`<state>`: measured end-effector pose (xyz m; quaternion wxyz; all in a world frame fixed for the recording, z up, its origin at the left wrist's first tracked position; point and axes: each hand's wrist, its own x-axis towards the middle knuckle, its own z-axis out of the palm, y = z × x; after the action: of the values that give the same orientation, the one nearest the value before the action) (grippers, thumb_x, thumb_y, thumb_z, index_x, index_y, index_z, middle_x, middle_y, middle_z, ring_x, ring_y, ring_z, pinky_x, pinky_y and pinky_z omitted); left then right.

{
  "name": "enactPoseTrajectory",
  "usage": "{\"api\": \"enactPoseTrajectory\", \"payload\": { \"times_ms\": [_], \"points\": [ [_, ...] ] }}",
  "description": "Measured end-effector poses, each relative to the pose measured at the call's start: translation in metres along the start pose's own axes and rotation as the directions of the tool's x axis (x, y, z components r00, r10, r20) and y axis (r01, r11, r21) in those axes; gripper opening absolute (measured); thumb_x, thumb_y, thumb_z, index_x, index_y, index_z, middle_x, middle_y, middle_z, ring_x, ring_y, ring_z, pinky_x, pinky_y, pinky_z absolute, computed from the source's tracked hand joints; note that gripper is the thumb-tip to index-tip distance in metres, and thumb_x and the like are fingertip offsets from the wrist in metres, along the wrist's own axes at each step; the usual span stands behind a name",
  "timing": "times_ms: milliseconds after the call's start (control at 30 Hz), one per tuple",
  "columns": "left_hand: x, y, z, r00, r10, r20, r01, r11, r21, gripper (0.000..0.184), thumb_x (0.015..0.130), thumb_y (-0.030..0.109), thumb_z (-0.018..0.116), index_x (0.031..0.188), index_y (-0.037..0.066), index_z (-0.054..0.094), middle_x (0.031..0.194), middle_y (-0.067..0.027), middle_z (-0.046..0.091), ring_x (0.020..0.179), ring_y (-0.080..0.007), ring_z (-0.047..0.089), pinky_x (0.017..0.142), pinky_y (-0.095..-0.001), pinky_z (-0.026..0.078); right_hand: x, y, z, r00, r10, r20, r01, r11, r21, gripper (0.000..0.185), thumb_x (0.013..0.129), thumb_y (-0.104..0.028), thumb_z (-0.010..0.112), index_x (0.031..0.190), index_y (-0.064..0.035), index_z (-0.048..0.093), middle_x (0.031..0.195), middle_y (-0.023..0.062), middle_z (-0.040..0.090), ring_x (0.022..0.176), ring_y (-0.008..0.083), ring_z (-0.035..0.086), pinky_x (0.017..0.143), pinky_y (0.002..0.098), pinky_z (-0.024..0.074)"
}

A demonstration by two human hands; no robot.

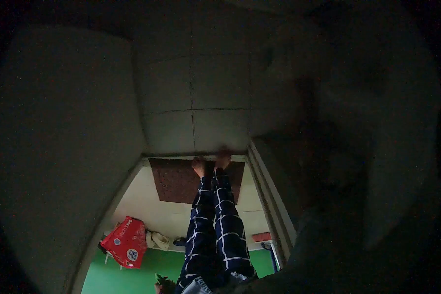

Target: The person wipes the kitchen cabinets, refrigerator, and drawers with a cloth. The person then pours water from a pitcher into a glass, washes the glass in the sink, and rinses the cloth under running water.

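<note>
At the bottom edge, my left hand (165, 285) is partly in view beside my leg. It appears closed around a small green thing (159, 278) whose kind I cannot make out. My right hand cannot be picked out with certainty; a dark, blurred shape (306, 90) on the right may be part of it, and its fingers do not show. My legs, in dark checked trousers (225, 215), stretch up the view to my bare feet (199, 167) at the doorway, at the far edge of a brown doormat (171, 183).
Dark floor tiles (215, 130) lie beyond the threshold. A pale door or wall panel (73, 122) rises on the left, a door frame (269, 191) on the right. Behind me are a red bag (128, 240), a beige cloth (158, 240) and a green surface (112, 274). The right side is very dark.
</note>
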<state>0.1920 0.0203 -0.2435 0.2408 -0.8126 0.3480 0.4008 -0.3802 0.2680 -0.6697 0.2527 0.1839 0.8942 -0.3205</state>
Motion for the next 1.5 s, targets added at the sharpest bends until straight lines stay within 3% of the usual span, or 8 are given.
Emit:
{"api": "enactPoseTrajectory", "payload": {
  "times_ms": [333, 567, 867, 1067, 1100, 1167, 1267, 1500],
  "points": [
    [-0.014, -0.002, -0.027, 1.0, -0.018, 0.001, 0.018, 0.999, -0.036, 0.031, 0.071, 0.007, 0.062, 0.1, 0.001, 0.055, 0.076, -0.0087, 0.059, 0.063, -0.0191, 0.058, 0.052, -0.0323, 0.048, 0.0, -0.006, 0.0, 1.0, -0.006, 0.001, 0.006, 0.998, 0.057, 0.04, 0.076, -0.035, 0.061, 0.104, -0.008, 0.055, 0.093, 0.0062, 0.061, 0.078, 0.0134, 0.058, 0.063, 0.0272, 0.0462],
    [-0.026, -0.023, -0.049, 0.998, 0.039, 0.044, -0.029, 0.978, -0.206, 0.03, 0.07, 0.002, 0.062, 0.1, 0.001, 0.055, 0.076, -0.0079, 0.059, 0.062, -0.0177, 0.057, 0.052, -0.032, 0.048, -0.149, 0.003, 0.002, 0.982, -0.04, 0.187, 0.009, 0.987, 0.162, 0.04, 0.076, -0.036, 0.061, 0.104, -0.008, 0.055, 0.092, 0.0059, 0.061, 0.078, 0.0129, 0.058, 0.062, 0.0268, 0.046],
    [0.02, -0.081, -0.084, 0.932, 0.361, 0.034, -0.347, 0.916, -0.201, 0.035, 0.068, 0.023, 0.067, 0.095, 0.002, 0.058, 0.079, -0.0132, 0.062, 0.07, -0.0226, 0.06, 0.062, -0.0369, 0.047, -0.426, -0.037, -0.018, 0.629, -0.114, 0.769, -0.133, 0.959, 0.25, 0.04, 0.075, -0.036, 0.061, 0.104, -0.008, 0.055, 0.092, 0.0055, 0.061, 0.078, 0.0122, 0.058, 0.062, 0.0263, 0.0457],
    [0.018, -0.175, -0.096, 0.828, 0.505, -0.244, -0.549, 0.818, -0.17, 0.038, 0.066, 0.034, 0.068, 0.089, 0.004, 0.062, 0.079, -0.0144, 0.063, 0.074, -0.0241, 0.061, 0.065, -0.0382, 0.046, -0.48, 0.001, -0.045, 0.552, -0.375, 0.745, -0.07, 0.869, 0.489, 0.039, 0.076, -0.036, 0.061, 0.104, -0.0089, 0.055, 0.092, 0.0051, 0.061, 0.076, 0.0134, 0.059, 0.058, 0.0254, 0.0448],
    [0.073, -0.217, -0.081, 0.788, 0.554, -0.268, -0.615, 0.7, -0.363, 0.034, 0.066, 0.033, 0.067, 0.086, 0.005, 0.063, 0.077, -0.012, 0.063, 0.073, -0.0226, 0.061, 0.064, -0.036, 0.046, -0.479, -0.015, -0.064, 0.557, -0.296, 0.776, -0.037, 0.925, 0.379, 0.038, 0.076, -0.034, 0.061, 0.104, -0.0096, 0.055, 0.092, 0.0053, 0.061, 0.074, 0.0146, 0.059, 0.057, 0.0261, 0.0451],
    [-0.005, -0.217, -0.092, 0.85, 0.391, -0.352, -0.485, 0.842, -0.237, 0.038, 0.063, 0.028, 0.068, 0.094, 0.007, 0.065, 0.082, -0.0107, 0.065, 0.075, -0.0185, 0.062, 0.066, -0.031, 0.047, -0.482, -0.035, -0.101, 0.579, -0.201, 0.79, -0.009, 0.967, 0.253, 0.035, 0.076, -0.03, 0.061, 0.105, -0.0107, 0.055, 0.09, 0.0054, 0.061, 0.07, 0.0164, 0.059, 0.055, 0.0277, 0.0456],
    [-0.052, -0.223, -0.082, 0.896, 0.276, -0.348, -0.439, 0.67, -0.599, 0.038, 0.064, 0.024, 0.068, 0.098, 0.007, 0.064, 0.084, -0.0097, 0.066, 0.076, -0.0178, 0.062, 0.068, -0.0306, 0.047, -0.48, -0.094, -0.147, 0.628, -0.142, 0.765, 0.091, 0.99, 0.109, 0.032, 0.078, -0.026, 0.058, 0.106, -0.0114, 0.052, 0.088, 0.0056, 0.06, 0.069, 0.0182, 0.059, 0.054, 0.0318, 0.0471],
    [0.006, -0.224, -0.061, 0.922, 0.092, -0.376, -0.382, 0.36, -0.851, 0.027, 0.07, 0.015, 0.069, 0.093, 0.003, 0.063, 0.082, -0.0055, 0.063, 0.073, -0.0132, 0.059, 0.065, -0.0284, 0.048, -0.487, -0.15, -0.112, 0.495, 0.064, 0.866, 0.335, 0.906, -0.258, 0.021, 0.078, -0.021, 0.056, 0.097, -0.0121, 0.053, 0.081, 0.0047, 0.059, 0.064, 0.0179, 0.058, 0.049, 0.0328, 0.0455]
  ]
}}
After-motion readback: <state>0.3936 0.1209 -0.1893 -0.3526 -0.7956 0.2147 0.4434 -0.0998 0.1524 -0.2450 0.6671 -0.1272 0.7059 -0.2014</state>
